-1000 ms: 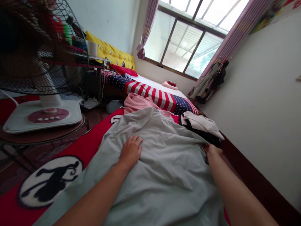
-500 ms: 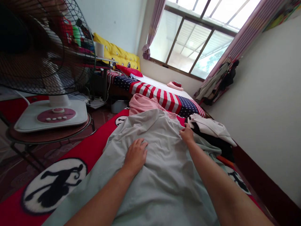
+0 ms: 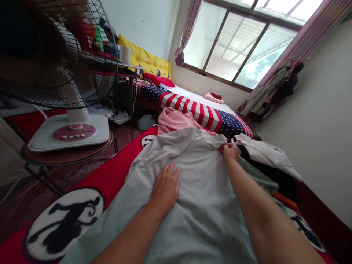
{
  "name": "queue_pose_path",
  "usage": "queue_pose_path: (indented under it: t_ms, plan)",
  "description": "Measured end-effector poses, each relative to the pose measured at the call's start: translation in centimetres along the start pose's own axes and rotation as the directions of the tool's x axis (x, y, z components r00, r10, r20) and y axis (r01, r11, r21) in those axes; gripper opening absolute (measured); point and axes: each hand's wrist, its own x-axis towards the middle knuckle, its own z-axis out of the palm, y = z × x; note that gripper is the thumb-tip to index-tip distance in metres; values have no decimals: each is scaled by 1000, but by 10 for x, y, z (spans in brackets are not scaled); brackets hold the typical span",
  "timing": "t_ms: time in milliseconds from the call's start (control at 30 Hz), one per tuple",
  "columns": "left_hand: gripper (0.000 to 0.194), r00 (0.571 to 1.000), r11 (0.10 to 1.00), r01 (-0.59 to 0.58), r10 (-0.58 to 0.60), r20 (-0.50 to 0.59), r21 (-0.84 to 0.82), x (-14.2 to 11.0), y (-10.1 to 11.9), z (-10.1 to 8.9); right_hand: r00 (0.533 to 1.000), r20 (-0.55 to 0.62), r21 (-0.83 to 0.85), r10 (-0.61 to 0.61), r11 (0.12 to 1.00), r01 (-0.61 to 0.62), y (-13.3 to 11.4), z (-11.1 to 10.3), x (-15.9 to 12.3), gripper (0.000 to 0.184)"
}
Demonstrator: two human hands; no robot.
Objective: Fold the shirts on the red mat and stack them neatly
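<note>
And the cloth (image 3: 192,205), grey-green and rumpled, lies spread on the red blanket (image 3: 118,176) to the right of the fan (image 3: 74,132), with both hands on it, well apart from each other! The left hand (image 3: 165,187), the one nearer the fan, rests palm down on the cloth, fingers stretched out, gripping nothing. Over on the side away from the fan, the right hand (image 3: 231,151) has its fingers clamped on the cloth near its far edge, and creases run between the two.

Just past that right hand, farther from the fan, a white garment (image 3: 266,151) lies over a black garment (image 3: 277,179). A crumpled pink garment (image 3: 176,120) touches the cloth's far end, nearer the fan than the white one.

The fan itself stands on a round stool (image 3: 68,157), blades blurred behind the wire guard. Beyond the fan comes the bed in its stars-and-stripes cover (image 3: 189,105), a red pillow (image 3: 161,80) at the end nearer the fan, a small folded pile (image 3: 214,97) at the end away from it. Up high, beyond and right of the fan, there's the window (image 3: 228,44), and clothes (image 3: 275,90) hang on the wall farther right.
</note>
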Motion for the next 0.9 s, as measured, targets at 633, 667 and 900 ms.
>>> queue_pose_path:
  t_ms: [633, 667, 900]
  plan:
    - [40, 999, 997, -47, 47, 6, 62, 2, -4, 1, 935, 226, -462, -272, 815, 349, 28, -88, -137, 62]
    - [40, 999, 996, -51, 51, 10, 72, 2, -4, 1, 891, 287, -435, -351, 781, 447, 27, -90, -141, 60]
    - [40, 997, 988, -73, 70, 25, 133, 2, -3, -2, 952, 307, -744, -18, 618, 252, 33, -78, -180, 62]
